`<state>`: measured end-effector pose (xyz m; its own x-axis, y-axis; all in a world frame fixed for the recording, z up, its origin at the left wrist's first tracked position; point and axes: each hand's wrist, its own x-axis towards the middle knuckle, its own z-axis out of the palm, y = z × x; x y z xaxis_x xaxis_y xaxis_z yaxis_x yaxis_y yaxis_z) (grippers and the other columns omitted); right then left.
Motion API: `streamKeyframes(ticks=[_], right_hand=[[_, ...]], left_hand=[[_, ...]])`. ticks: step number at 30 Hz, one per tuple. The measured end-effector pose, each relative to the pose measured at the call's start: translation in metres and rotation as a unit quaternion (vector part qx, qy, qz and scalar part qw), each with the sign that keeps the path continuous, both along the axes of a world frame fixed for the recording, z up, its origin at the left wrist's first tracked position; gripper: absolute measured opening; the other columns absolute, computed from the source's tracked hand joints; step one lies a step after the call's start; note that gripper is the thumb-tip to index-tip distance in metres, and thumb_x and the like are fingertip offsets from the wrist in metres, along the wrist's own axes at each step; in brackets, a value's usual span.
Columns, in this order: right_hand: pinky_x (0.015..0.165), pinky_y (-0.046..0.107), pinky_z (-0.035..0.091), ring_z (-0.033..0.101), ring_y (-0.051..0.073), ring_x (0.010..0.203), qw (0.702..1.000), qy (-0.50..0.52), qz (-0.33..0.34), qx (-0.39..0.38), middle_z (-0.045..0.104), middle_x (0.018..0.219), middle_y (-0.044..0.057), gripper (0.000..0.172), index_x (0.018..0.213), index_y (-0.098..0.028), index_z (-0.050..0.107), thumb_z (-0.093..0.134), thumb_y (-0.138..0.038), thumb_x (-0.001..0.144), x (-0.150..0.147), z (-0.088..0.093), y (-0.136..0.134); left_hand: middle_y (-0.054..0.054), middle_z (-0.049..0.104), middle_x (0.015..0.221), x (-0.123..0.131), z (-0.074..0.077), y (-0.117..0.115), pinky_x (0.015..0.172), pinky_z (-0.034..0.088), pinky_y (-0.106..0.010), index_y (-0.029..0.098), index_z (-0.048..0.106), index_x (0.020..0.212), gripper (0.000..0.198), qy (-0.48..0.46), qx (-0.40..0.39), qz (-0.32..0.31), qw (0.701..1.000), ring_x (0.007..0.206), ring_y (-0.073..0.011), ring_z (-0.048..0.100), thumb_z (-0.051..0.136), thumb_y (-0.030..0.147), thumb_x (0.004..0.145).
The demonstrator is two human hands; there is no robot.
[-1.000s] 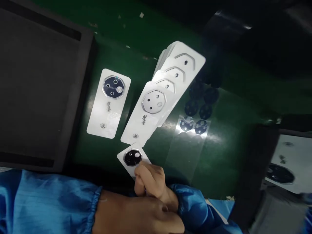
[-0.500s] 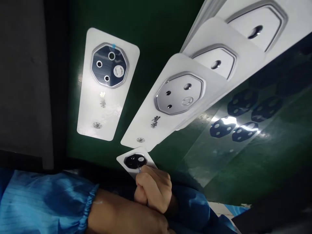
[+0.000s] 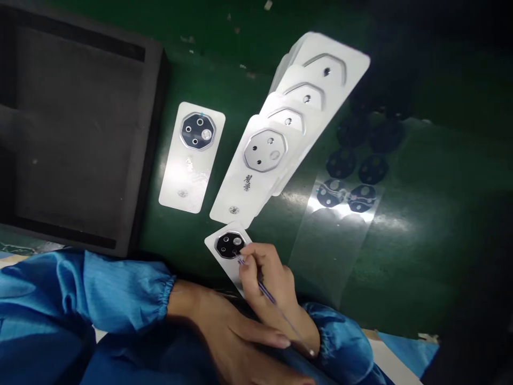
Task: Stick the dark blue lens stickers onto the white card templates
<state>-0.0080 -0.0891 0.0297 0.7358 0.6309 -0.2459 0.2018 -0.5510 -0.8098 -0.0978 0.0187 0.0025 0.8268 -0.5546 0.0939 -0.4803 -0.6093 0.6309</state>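
Note:
In my right hand is a thin, slender rod-like pick, pinched between thumb and fingers. Its fine tip meets the dark octagonal patch on a small white phone-back panel, near a round hole. The hand covers part of this panel's lower end. My left hand lies lower, across the front of the right wrist, with thumb and fingers stretched out and apart. Nothing shows in it, though its fingertips run to the bottom edge of the view.
A fanned stack of white phone-back panels lies ahead. Left of it lies a single panel with a dark octagon. Clear film carrying several dark octagonal stickers is at right. A black tray stands left on the green tabletop.
My view has drawn back, so the panels look smaller and the tray shows more fully. The right hand has turned, showing the pick's length. The left hand's fingers now show, stretched out.

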Motion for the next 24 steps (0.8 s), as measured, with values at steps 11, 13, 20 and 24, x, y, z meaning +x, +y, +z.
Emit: streamKeyframes(ticks=[11, 13, 20, 24], right_hand=[[0.045, 0.023, 0.040, 0.051, 0.010, 0.042, 0.998, 0.009, -0.027, 0.047, 0.054, 0.054, -0.009, 0.017, 0.083, -0.024, 0.049, 0.039, -0.011, 0.089, -0.006, -0.016, -0.009], [0.046, 0.023, 0.041, 0.052, 0.011, 0.043, 0.997, 0.017, -0.042, 0.066, 0.056, 0.054, -0.008, 0.018, 0.084, -0.024, 0.050, 0.039, -0.010, 0.090, -0.008, -0.019, -0.009], [0.043, 0.022, 0.042, 0.051, 0.010, 0.046, 0.974, 0.082, -0.133, 0.166, 0.056, 0.061, -0.008, 0.010, 0.102, -0.024, 0.054, 0.059, -0.018, 0.095, -0.010, -0.018, -0.014], [0.047, 0.021, 0.047, 0.059, 0.010, 0.052, 0.978, 0.116, -0.089, 0.150, 0.064, 0.066, -0.004, 0.006, 0.090, -0.021, 0.061, 0.065, -0.016, 0.092, 0.002, -0.010, -0.020]], left_hand=[[-0.001, 0.061, 0.068, -0.008, 0.004, 0.013, 0.060, 0.052, -0.031, 0.016, 0.069, 0.083, 0.012, -0.285, 0.013, 0.030, 0.958, 0.065, -0.0164, 0.063, 0.059, 0.021, 0.087], [-0.006, 0.069, 0.089, -0.019, 0.000, 0.018, 0.078, 0.057, -0.039, 0.014, 0.070, 0.094, 0.016, -0.271, 0.086, 0.041, 0.958, 0.086, -0.0227, 0.068, 0.058, 0.024, 0.091], [-0.008, 0.059, 0.126, -0.039, -0.016, 0.028, 0.106, 0.048, -0.054, 0.019, 0.063, 0.126, 0.035, -0.245, 0.204, 0.092, 0.943, 0.115, -0.0274, 0.058, 0.064, 0.034, 0.094], [-0.007, 0.057, 0.126, -0.036, -0.017, 0.027, 0.113, 0.041, -0.061, 0.020, 0.062, 0.129, 0.037, -0.251, 0.223, 0.089, 0.938, 0.118, -0.0297, 0.056, 0.064, 0.032, 0.094]])
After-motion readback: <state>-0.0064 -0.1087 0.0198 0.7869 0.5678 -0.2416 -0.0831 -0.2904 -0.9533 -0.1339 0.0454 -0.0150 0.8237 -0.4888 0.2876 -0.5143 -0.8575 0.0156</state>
